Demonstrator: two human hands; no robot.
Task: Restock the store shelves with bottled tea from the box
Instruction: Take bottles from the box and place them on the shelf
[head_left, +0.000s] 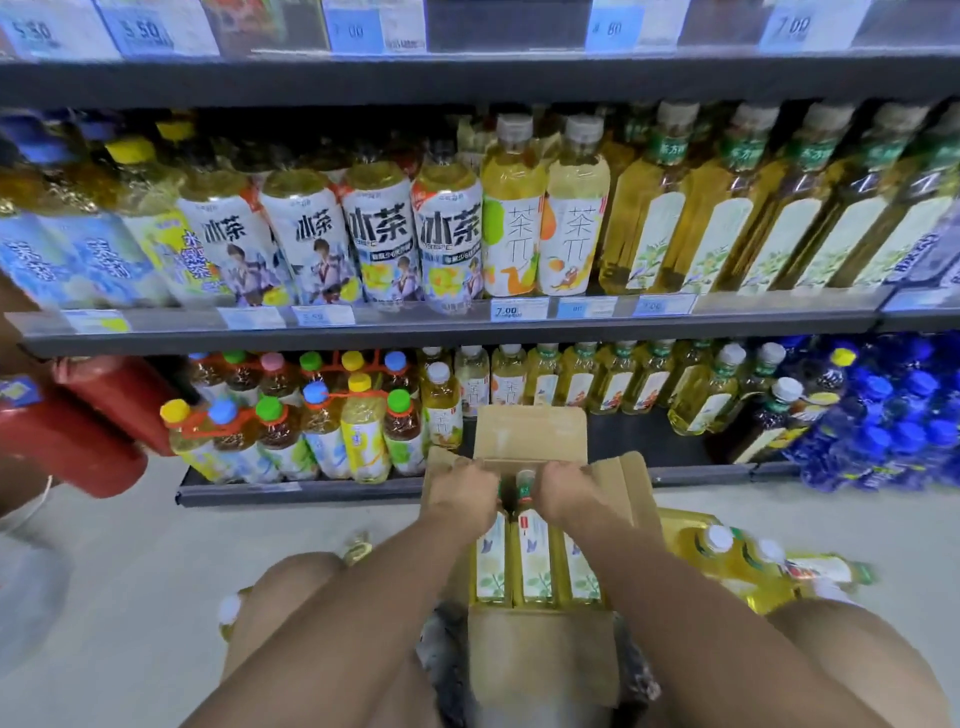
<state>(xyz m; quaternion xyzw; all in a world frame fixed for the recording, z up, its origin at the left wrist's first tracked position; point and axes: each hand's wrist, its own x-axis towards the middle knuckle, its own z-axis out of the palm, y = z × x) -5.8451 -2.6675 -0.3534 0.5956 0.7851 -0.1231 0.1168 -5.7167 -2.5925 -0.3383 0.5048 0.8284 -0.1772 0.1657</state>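
An open cardboard box (535, 644) sits on the floor between my knees, flaps spread. Inside lie yellow bottled teas (535, 566) with white leaf labels, side by side. My left hand (462, 493) curls round the neck end of the left bottle in the box. My right hand (566, 493) curls round the top of a bottle on the right. One bottle cap (525, 480) shows between the two hands. The bottom shelf (675, 470) ahead has a bare gap behind the box's far flap (530, 431). Matching tea bottles (701, 395) stand at the gap's right.
More yellow bottles (737, 561) lie loose on the floor to the right of the box. The middle shelf (447, 332) is packed with iced tea and tea bottles. Red bottles (78, 431) stick out at the left. Blue-capped bottles (893, 415) fill the lower right.
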